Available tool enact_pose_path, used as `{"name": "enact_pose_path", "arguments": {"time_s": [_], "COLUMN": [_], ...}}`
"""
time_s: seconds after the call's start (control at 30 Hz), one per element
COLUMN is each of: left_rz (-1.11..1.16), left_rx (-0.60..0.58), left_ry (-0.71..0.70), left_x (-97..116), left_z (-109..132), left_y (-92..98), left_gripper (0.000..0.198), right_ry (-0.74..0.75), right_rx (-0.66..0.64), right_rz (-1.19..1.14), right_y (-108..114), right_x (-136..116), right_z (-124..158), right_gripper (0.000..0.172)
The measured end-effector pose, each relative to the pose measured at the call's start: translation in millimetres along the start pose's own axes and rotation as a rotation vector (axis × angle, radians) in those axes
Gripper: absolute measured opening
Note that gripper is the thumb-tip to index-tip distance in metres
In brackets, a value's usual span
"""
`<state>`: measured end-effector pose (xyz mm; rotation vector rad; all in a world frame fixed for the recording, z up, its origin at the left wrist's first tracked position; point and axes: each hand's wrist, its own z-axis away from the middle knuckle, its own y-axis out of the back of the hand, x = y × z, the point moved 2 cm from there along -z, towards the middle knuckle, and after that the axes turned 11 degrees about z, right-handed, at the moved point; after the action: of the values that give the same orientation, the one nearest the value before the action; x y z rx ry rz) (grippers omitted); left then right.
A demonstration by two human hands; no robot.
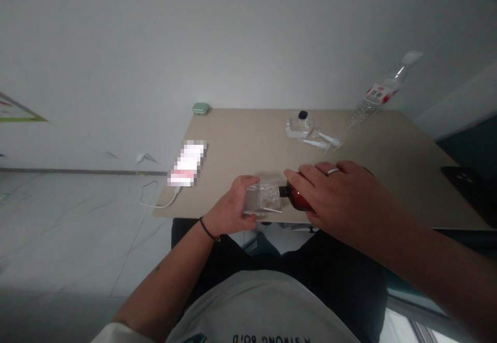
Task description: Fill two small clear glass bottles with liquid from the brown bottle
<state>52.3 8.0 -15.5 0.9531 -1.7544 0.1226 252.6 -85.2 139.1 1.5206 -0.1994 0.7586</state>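
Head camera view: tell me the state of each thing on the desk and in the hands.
Amber glass bottle: gripped in the right hand, black neck at the packet
Clear plastic packet: gripped in the left hand
Small glass bottle: black cap on
Plastic water bottle: white cap on
Phone: white cable plugged in, screen blurred

A beige tabletop (248,136) stands against a white wall (248,38), with a small green case (201,108) on its far edge. At left lies a blurred phone (187,163) with a white cable (155,202). Far right are a clear square bottle (298,125) with a black cap, two white plastic tubes (322,141) and a plastic water bottle (378,92). A black object (464,180) lies at right.
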Motion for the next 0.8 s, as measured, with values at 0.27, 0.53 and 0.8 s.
{"name": "enact_pose_path", "arguments": {"time_s": [0.27,0.53,0.8], "left_rz": [-0.01,-0.006,-0.017], "left_rx": [-0.005,0.006,-0.001], "left_ry": [0.008,0.012,0.008], "left_x": [-0.3,0.5,0.6], "left_z": [0.6,0.6,0.4], "left_y": [0.7,-0.1,0.2], "left_gripper": [0.102,0.1,0.101], "right_ry": [-0.012,-0.009,-0.004], "right_rx": [-0.011,0.003,-0.015], "right_rz": [-0.01,0.005,0.009], "right_y": [-0.7,-1.4,1.5], "right_x": [-0.5,-0.6,-1.1], "right_z": [0.0,-0.4,-1.5], "right_gripper": [0.036,0.038,0.037]}}
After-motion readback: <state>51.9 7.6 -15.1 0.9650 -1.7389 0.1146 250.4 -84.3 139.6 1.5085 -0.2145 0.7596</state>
